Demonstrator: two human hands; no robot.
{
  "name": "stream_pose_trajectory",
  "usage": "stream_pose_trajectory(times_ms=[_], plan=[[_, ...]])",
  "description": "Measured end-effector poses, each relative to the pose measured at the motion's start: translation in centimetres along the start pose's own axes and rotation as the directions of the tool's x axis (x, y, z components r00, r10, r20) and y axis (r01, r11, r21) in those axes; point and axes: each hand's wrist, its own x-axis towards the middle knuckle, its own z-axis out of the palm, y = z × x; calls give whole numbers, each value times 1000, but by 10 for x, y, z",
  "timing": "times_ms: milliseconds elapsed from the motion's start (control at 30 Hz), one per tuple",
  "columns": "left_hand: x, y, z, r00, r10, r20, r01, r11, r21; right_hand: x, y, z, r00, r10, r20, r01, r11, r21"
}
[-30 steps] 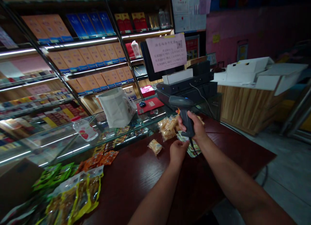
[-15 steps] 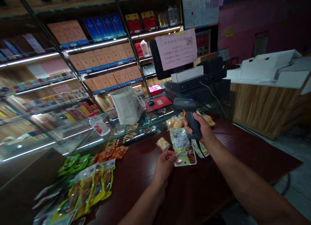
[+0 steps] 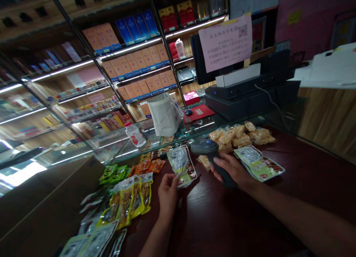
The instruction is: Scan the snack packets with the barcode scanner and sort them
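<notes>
Shop counter (image 3: 278, 197) is holding snack piles; left hand (image 3: 167, 193) is pinching a packet (image 3: 182, 164) label-up toward the scanner (image 3: 213, 157), which right hand (image 3: 233, 170) is gripping.

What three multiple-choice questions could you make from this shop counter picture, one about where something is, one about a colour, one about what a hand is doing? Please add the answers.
1. Where is the white paper bag?
A. On the glass counter
B. On the floor
C. In the left hand

2. What colour is the mat under the mouse?
A. Green
B. Red
C. White

3. What is the right hand doing?
A. Resting flat and empty
B. Gripping the barcode scanner
C. Lifting the water bottle

Answers:
1 A, the bag stands upright on the glass top.
2 B, the red mat lies by the register.
3 B, its fingers wrap the scanner's handle, while the left hand holds a snack packet up to it.
</notes>
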Motion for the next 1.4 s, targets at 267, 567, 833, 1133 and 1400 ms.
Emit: stream_pose_trajectory(times_ms=[267,567,833,1133,1400], plan=[[8,-18,-6,994,94,-58,-85,986,140,-10,8,12,990,122,66,-120,992,-35],[7,-13,-5,984,156,-84,-130,958,256,-13,8,12,979,189,78,-186,981,-47],[7,-14,-7,983,167,-81,-134,941,312,-15,5,14,978,192,88,-186,980,-68],[8,-16,-8,982,168,-82,-135,942,307,-13,1,14,980,163,111,-153,983,-98],[7,-13,-9,978,190,-84,-149,924,353,-14,0,13,982,133,131,-118,986,-118]])
